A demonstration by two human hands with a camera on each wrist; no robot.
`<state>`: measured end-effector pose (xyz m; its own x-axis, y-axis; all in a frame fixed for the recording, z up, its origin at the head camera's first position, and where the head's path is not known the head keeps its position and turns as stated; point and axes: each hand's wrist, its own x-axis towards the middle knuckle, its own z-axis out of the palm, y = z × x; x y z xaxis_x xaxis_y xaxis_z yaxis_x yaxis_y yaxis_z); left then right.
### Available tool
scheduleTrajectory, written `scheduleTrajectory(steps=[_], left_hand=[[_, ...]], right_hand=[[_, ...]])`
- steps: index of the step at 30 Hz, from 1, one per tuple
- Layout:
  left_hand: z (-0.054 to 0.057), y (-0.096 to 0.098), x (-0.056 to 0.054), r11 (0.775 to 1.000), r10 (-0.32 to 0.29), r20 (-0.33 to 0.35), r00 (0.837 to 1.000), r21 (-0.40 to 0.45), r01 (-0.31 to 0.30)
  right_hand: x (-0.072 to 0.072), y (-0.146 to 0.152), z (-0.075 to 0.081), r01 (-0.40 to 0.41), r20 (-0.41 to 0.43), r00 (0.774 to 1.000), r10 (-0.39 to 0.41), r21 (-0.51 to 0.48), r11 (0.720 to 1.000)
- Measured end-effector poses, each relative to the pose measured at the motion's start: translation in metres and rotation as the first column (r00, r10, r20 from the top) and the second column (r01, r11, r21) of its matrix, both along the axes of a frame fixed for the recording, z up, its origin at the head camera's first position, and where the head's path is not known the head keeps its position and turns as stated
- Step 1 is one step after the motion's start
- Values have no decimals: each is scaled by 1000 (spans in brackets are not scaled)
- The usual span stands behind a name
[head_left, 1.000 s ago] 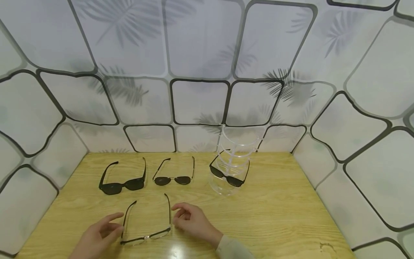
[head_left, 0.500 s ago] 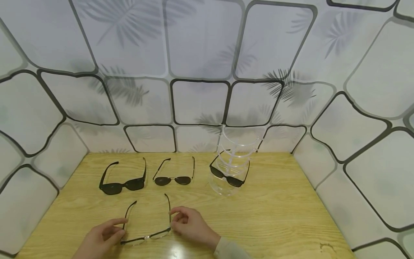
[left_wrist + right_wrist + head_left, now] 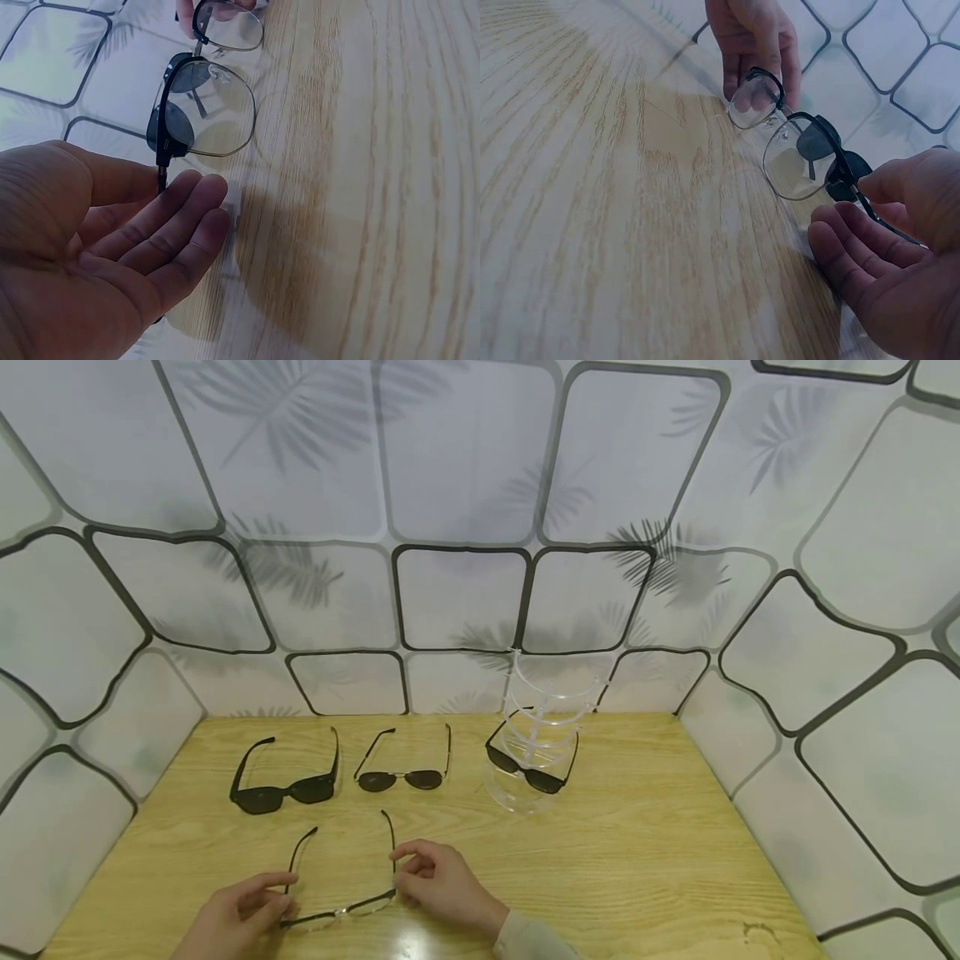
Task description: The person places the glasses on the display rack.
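Pinching one temple each btwn thumb & fingers, L hand (image 3: 236,914) & R hand (image 3: 446,881) both grasp the clear-lens specs (image 3: 341,911), which sit btwn them on the wood counter (image 3: 637,877), front rim twd the person, temples unfolded & pointing away. Beyond L hand, a bit to its R, lie the chunky blk sunglasses (image 3: 311,788), w/ the thin-framed sunglasses (image 3: 425,779) alongside, ahead of R hand's fingertips. Farther fwd & to R of R hand, a clear tiered stand (image 3: 517,799) holds a 3rd dark pair (image 3: 542,781) low down, w/ a patterned wall (image 3: 465,597) behind.
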<state>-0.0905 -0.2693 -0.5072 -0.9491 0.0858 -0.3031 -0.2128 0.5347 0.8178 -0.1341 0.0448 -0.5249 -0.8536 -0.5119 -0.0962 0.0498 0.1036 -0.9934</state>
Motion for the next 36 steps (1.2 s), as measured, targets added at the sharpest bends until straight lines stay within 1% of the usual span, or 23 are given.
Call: scheduleTrajectory(steps=[4, 8, 11, 15, 18, 20, 23, 27, 31, 36], left_hand=[[1, 5, 0, 999, 41, 8, 999, -16, -41], [3, 6, 1, 999, 28, -4, 1000, -17, -28], [3, 9, 0, 999, 28, -9, 1000, -18, -28], [4, 14, 0, 999, 44, -8, 999, -30, -44], [5, 15, 0, 999, 20, -26, 999, -33, -21], [6, 14, -1, 1000, -6, -42, 999, -22, 5], [9, 14, -2, 998, -66, -73, 995, 14, 67], [14, 17, -6, 993, -95, -87, 992, 56, 100], [20, 25, -9, 992, -88, -107, 990, 83, 97], [26, 35, -13, 989, -84, -146, 986, 107, 100]], right_hand=[[0, -1, 0, 0, 13, 1000, 1, -30, 1000], [0, -2, 1, -4, 23, 1000, 5, -52, 999], [0, -2, 3, 4, 25, 1000, -3, -52, 999], [1, 0, 5, 27, 18, 999, -27, -34, 999], [2, 3, 6, 41, 2, 999, -41, -20, 999], [3, 5, 7, 46, -6, 999, -46, -14, 999], [4, 8, 10, 53, -19, 998, -53, -16, 998], [4, 14, 15, 64, -39, 997, -65, -15, 998], [3, 20, 17, 96, -49, 994, -97, -28, 995], [3, 26, 17, 158, -54, 986, -160, -54, 986]])
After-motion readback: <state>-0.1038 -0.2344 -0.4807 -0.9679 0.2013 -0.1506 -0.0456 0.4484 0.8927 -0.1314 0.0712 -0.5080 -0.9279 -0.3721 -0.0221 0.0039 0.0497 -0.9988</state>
